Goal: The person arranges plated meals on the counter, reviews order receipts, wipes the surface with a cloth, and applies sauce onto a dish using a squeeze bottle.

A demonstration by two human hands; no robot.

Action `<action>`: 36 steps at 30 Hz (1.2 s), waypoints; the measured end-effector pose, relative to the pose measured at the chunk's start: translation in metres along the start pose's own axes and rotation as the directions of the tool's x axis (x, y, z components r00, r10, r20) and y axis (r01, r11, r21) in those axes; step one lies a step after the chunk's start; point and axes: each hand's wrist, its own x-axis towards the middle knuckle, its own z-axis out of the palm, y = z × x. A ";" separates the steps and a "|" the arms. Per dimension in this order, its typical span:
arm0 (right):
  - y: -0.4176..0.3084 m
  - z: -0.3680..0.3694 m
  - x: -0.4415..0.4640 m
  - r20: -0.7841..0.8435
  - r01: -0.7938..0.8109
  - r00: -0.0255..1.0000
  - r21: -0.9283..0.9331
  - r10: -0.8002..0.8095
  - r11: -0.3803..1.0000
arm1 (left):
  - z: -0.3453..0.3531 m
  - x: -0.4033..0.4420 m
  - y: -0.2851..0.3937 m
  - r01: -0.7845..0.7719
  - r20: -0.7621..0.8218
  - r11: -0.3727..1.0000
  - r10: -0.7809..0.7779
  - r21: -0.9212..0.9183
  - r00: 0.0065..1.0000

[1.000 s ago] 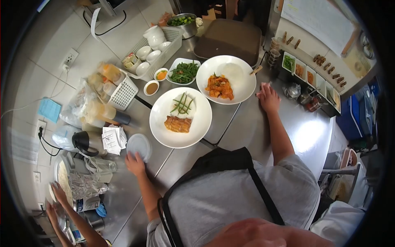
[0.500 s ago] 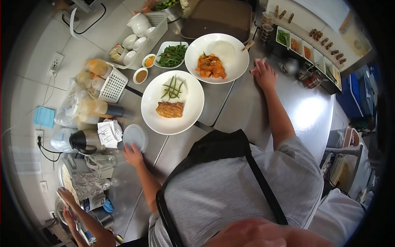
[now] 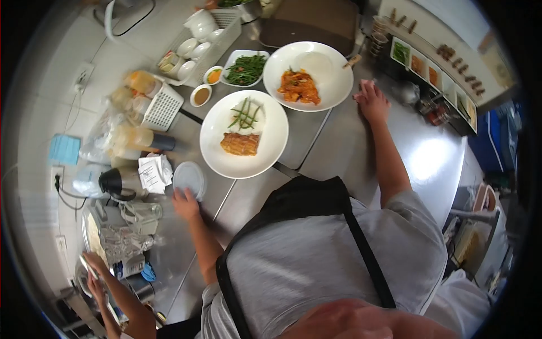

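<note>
My left hand [image 3: 186,204] rests on the steel table with its fingers spread, at the near edge of a round, pale plastic lid [image 3: 189,179]. Over on the right, my right hand [image 3: 374,105] presses down on the tabletop, its fingers curled on a small pink cloth [image 3: 366,86], mostly hidden beneath them. Between the hands is a white plate [image 3: 212,152] with a browned fillet [image 3: 239,144], rice and crossed green beans [image 3: 245,114]. Behind it, a second white plate [image 3: 339,93] carries orange saucy pieces [image 3: 299,87] and white rice, with a wooden clothespin [image 3: 352,61] on its rim.
Beyond the plates are a green bean dish [image 3: 246,69], small sauce cups [image 3: 201,96], a crockery basket [image 3: 228,39] and a brown tray [image 3: 307,25]. Bottles, a jug [image 3: 121,183] and paper slips [image 3: 154,174] line the left. A co-worker's hands [image 3: 96,274] work lower left.
The whole view has shifted slightly, with the plates appearing a little further right and up. Both my hands keep nearly the same places on the table. The co-worker's hands have moved slightly.
</note>
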 end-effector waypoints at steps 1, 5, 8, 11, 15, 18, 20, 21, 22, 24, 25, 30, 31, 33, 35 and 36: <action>0.003 0.003 0.001 -0.001 0.009 1.000 -0.011 -0.009 1.000 | 0.002 0.000 -0.002 -0.008 -0.010 1.000 0.008 -0.001 1.000; 0.003 0.005 0.001 -0.020 0.014 1.000 0.010 -0.013 1.000 | 0.006 0.001 -0.004 -0.017 -0.035 1.000 0.017 -0.006 0.999; -0.004 -0.005 0.000 0.038 -0.034 0.999 0.016 0.033 0.999 | 0.004 0.001 -0.002 -0.014 -0.035 1.000 0.014 -0.011 0.999; 0.001 0.002 0.003 0.046 -0.039 0.998 0.035 0.038 0.999 | 0.004 0.000 0.000 -0.024 -0.056 1.000 0.024 -0.014 0.998; 0.010 0.014 0.003 0.015 0.005 1.000 0.042 -0.006 0.999 | 0.004 0.000 -0.001 -0.036 -0.062 0.999 0.034 -0.033 0.998; 0.006 0.013 0.004 0.021 -0.016 1.000 0.037 0.015 0.999 | 0.006 0.000 -0.005 -0.069 -0.080 0.997 0.065 -0.041 0.995; 0.002 0.004 0.002 0.049 -0.028 0.998 0.032 0.026 0.999 | 0.005 -0.002 -0.002 -0.059 -0.102 0.998 0.057 -0.022 0.993; 0.002 0.003 0.001 0.033 -0.026 0.999 0.036 0.025 0.999 | 0.005 -0.002 -0.001 -0.053 -0.108 0.999 0.052 -0.010 0.993; 0.002 0.002 0.000 0.022 -0.025 0.999 0.037 0.024 0.999 | 0.006 -0.002 -0.002 -0.053 -0.111 0.999 0.051 -0.012 0.993; 0.000 0.001 0.001 0.039 -0.036 0.999 0.036 0.034 0.999 | 0.009 -0.002 -0.005 -0.051 -0.104 0.999 0.049 -0.013 0.993; 0.000 0.000 0.002 0.068 -0.048 0.997 0.033 0.045 0.998 | 0.007 -0.003 -0.002 -0.047 -0.118 0.998 0.041 -0.047 0.992; -0.004 -0.006 0.000 0.065 -0.047 0.997 0.037 0.045 0.998 | -0.001 -0.010 0.001 -0.332 -0.303 0.942 0.306 -0.037 0.902; -0.003 -0.005 -0.001 0.044 -0.039 0.998 0.040 0.037 0.998 | -0.005 -0.014 0.007 -0.386 -0.287 0.922 0.362 -0.028 0.887; -0.004 -0.005 -0.002 0.015 -0.035 0.999 0.052 0.034 0.998 | -0.015 -0.027 0.027 -0.489 -0.253 0.872 0.470 -0.013 0.845; -0.005 -0.007 -0.002 0.005 -0.041 0.999 0.068 0.040 0.997 | -0.015 -0.035 0.037 -0.506 -0.203 0.862 0.493 -0.016 0.846; -0.004 -0.006 -0.002 0.000 -0.035 0.999 0.066 0.035 0.997 | -0.016 -0.039 0.041 -0.513 -0.175 0.858 0.503 -0.018 0.847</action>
